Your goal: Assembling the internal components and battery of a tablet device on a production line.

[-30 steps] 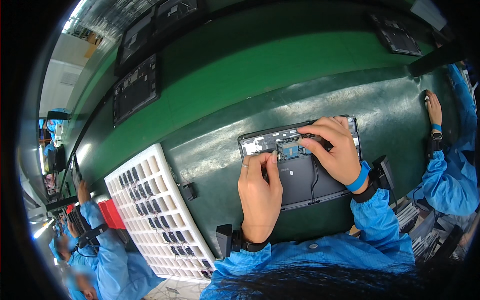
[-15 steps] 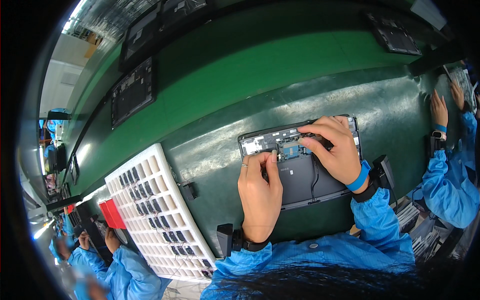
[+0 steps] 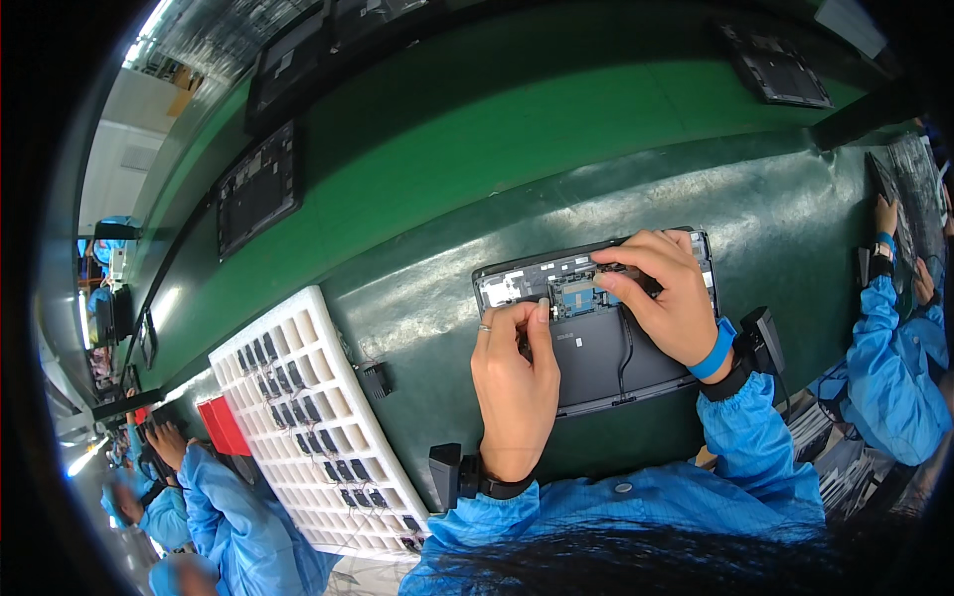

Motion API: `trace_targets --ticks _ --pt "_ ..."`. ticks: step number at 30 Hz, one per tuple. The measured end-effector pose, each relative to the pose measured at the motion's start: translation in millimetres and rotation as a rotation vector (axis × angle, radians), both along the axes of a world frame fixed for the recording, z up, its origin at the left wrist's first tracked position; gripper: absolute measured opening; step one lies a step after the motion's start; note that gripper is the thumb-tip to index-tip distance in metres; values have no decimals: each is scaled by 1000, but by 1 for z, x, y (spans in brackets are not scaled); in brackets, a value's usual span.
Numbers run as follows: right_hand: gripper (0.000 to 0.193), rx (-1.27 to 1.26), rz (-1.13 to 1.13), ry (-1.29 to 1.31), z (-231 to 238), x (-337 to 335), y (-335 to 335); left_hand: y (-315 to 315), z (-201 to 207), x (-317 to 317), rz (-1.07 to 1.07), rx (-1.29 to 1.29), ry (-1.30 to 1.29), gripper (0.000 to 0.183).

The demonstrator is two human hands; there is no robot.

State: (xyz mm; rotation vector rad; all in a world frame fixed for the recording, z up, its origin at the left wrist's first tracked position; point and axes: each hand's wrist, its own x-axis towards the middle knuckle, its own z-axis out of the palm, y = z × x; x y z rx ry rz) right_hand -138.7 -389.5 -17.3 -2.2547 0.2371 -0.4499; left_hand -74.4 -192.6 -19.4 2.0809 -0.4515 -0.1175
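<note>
An opened dark laptop-like casing (image 3: 636, 353) lies on the bench in front of me, its inner parts exposed along the far side. A small circuit board (image 3: 578, 297) with a blue-grey patch sits in that far part, between my hands. My left hand (image 3: 517, 372) is closed in a pinch at the board's left edge. My right hand (image 3: 661, 293) reaches over from the right, thumb and forefinger closed on the board's right end. What lies under the fingertips is partly hidden. A black cable (image 3: 625, 358) runs from the board toward the casing's near edge.
At left stands a white foam tray (image 3: 328, 397) with several small black wired parts, beside a red bin (image 3: 221, 425). A black block (image 3: 376, 379) lies near the tray. Beyond, a green belt (image 3: 477, 149) carries more casings (image 3: 258, 189). Co-workers in blue (image 3: 899, 368) flank both sides.
My hands stay almost in place on the board. Casings on the belt have shifted slightly left. The co-workers on both sides have moved their arms, and a dark casing now shows by the right one.
</note>
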Motion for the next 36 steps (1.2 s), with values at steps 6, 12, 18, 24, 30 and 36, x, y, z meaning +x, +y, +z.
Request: trace_targets --ticks 6,12,18,24,30,36 --pt "19 -9 -4 -7 -1 0 0 1 0 0 -5 11 3 16" --pt "19 -26 0 5 0 0 -1 2 -1 1 -15 12 11 16" --pt "19 -23 -2 4 0 1 0 1 -2 2 -24 -6 -11 16" --pt "19 -27 -6 1 0 1 0 2 2 3 -25 -6 35 16" --pt "18 -5 -14 -5 0 0 1 12 10 14 -127 -25 133 15" --pt "16 -24 10 -25 -2 -1 0 13 21 21 -180 32 183 14"
